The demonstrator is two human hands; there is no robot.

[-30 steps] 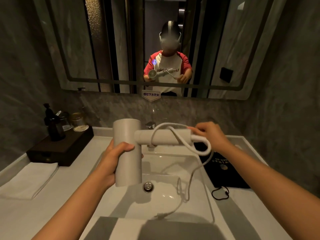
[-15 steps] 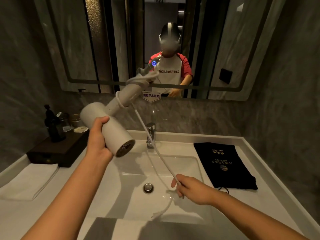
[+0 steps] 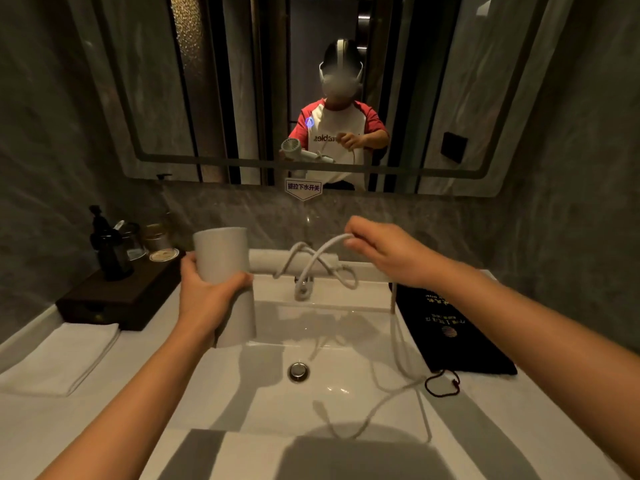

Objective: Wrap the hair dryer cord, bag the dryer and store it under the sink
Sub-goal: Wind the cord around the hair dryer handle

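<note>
My left hand (image 3: 207, 299) grips the barrel of the white hair dryer (image 3: 225, 258), held over the left side of the sink (image 3: 332, 351). The dryer's handle points right and carries a couple of loops of white cord (image 3: 313, 263). My right hand (image 3: 384, 251) pinches the cord just above the handle's end. The rest of the cord hangs down under my right arm and trails in the basin, its plug end low in front. A black drawstring bag (image 3: 446, 330) lies flat on the counter to the right of the sink.
A dark wooden tray (image 3: 117, 296) with a black pump bottle (image 3: 109, 247) and jars stands at the back left. A folded white towel (image 3: 59, 358) lies in front of it. The faucet (image 3: 303, 285) is behind the cord. A mirror hangs above.
The dryer came down from a raised tilt to level over the sink. My right hand rose from the basin to the handle, bringing the cord up over it.
</note>
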